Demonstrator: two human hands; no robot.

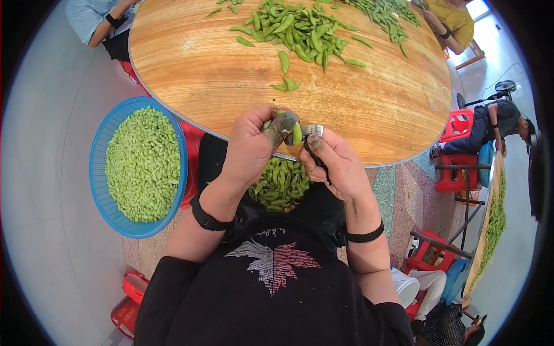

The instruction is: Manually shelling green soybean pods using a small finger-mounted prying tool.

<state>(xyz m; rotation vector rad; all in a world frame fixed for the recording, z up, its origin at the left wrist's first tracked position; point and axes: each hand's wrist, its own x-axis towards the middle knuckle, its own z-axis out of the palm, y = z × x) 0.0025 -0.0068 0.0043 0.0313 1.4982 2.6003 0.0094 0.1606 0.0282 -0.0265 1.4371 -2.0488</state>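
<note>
My left hand (252, 141) is closed around a green soybean pod (297, 134) just above the table's near edge. Something dark grey covers or stains its thumb. Close beside the pod, my right hand (337, 158) is closed on a small black-handled tool (316, 161), whose working end I cannot make out. A pale, ribbed band (313, 130) shows at the right index finger, and the right thumb tip is stained dark. Below both hands, a heap of pods (278, 185) lies at my lap. Further up on the wooden table (202, 75) is a pile of whole pods (300, 32).
At my left stands a blue basket (97, 167) full of shelled green beans (141, 167), by a red stool (190, 164). Two people sit across the table, one next to another pod pile (384, 17). On the right, other people sit near a second table (482, 248) with pods.
</note>
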